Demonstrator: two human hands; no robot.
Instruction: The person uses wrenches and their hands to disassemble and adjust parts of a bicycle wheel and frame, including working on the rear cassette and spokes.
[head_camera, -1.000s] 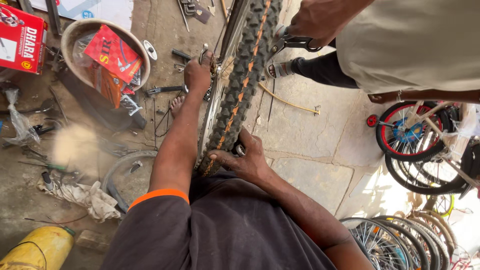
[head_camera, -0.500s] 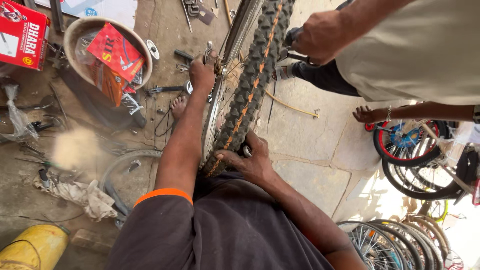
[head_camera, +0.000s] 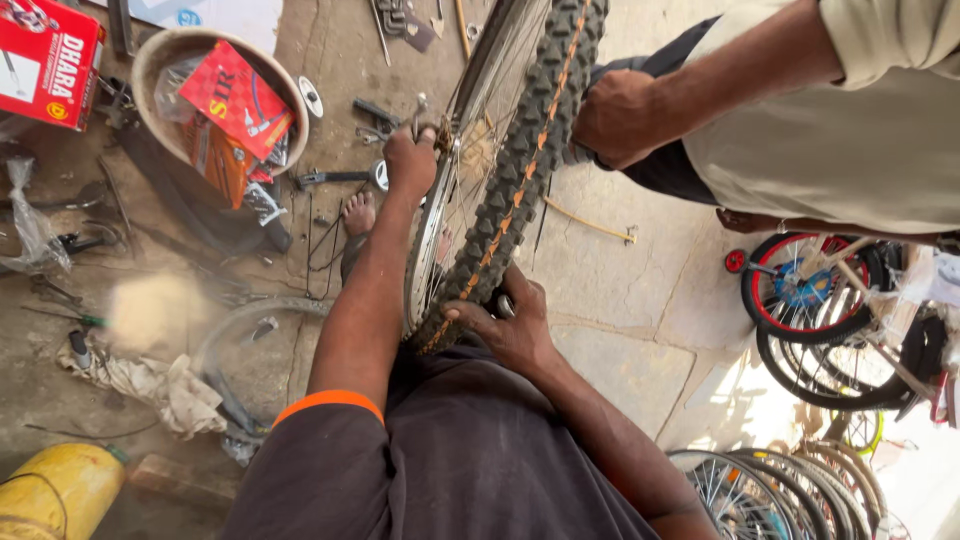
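A bicycle wheel (head_camera: 520, 170) with a knobby black tyre and an orange stripe stands upright in front of me, leaning against my body. My left hand (head_camera: 410, 160) is closed around a metal tool at the wheel's hub, among the spokes. My right hand (head_camera: 505, 325) grips the tyre at its lower edge, fingers wrapped over the tread. Another person's hand (head_camera: 620, 118) holds the tyre from the right side, higher up.
A round tub (head_camera: 150, 60) with red cartons sits at the upper left, beside a red box (head_camera: 45, 60). Tools (head_camera: 340, 178) lie scattered on the concrete floor. A yellow can (head_camera: 55, 490), rags (head_camera: 150, 385), a rim (head_camera: 250, 350) and small bicycles (head_camera: 810, 300) surround me.
The camera view has shifted slightly. The other person's hand has slid lower down the tyre. My own hands keep their grips on the hub tool and tyre.
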